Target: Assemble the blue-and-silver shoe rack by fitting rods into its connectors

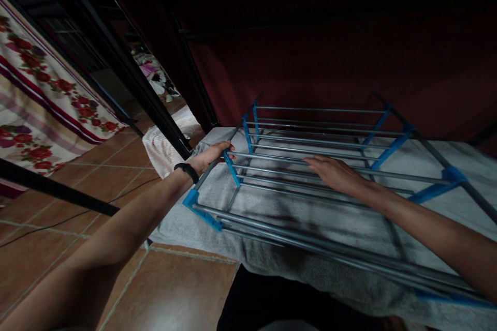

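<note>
A metal rack (310, 140) of grey rods with blue plastic joints lies on its side on a grey towel (272, 217) spread over the floor. My left hand (212, 156), with a black band at the wrist, grips the rack's left side bar near a blue joint, fingers curled round it. My right hand (336, 173) rests on the middle rods, fingers closed over one of them. Both my forearms reach in from the bottom of the view.
Brown tiled floor (116, 165) lies to the left, crossed by a thin cable (58, 220). A floral cloth (42, 103) hangs at far left beside dark metal bed-frame posts (128, 77). A folded white cloth (165, 147) lies by the towel. A dark red wall (330, 62) stands behind.
</note>
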Demonstrator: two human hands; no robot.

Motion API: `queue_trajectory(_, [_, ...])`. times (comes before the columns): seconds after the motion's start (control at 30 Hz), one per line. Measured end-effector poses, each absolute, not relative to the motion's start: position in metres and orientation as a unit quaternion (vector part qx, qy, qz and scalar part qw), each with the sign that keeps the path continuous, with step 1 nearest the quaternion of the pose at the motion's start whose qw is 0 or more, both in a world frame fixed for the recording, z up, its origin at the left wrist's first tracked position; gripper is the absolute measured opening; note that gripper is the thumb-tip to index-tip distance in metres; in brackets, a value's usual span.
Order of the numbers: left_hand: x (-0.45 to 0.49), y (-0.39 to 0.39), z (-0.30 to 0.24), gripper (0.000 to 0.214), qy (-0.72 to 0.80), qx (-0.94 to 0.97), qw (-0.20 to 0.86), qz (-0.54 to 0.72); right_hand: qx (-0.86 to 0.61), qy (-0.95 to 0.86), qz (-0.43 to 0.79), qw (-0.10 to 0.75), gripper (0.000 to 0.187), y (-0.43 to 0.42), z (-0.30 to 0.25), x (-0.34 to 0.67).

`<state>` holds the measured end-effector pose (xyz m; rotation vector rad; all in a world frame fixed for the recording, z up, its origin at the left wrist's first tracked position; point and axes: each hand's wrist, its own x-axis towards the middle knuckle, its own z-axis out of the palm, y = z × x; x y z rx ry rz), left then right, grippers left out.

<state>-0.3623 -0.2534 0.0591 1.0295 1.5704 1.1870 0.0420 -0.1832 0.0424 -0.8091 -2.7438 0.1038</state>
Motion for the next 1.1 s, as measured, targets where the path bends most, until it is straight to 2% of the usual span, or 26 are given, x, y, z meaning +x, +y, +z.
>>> queue_trajectory(0.6, [-0.3608,-0.2526,0.0578,0.043,0.634,0.417,0.439,0.481,-0.284,-0.949,0.051,0.126,0.033,-0.1815,0.0447,0.0421])
queue_trajectory(1.1, [-0.3666,-0.2491,0.0496,0.036,0.630,0.404,0.448,0.489,-0.306,-0.943,0.049,0.119,0.038,-0.1848,0.0473,0.0414])
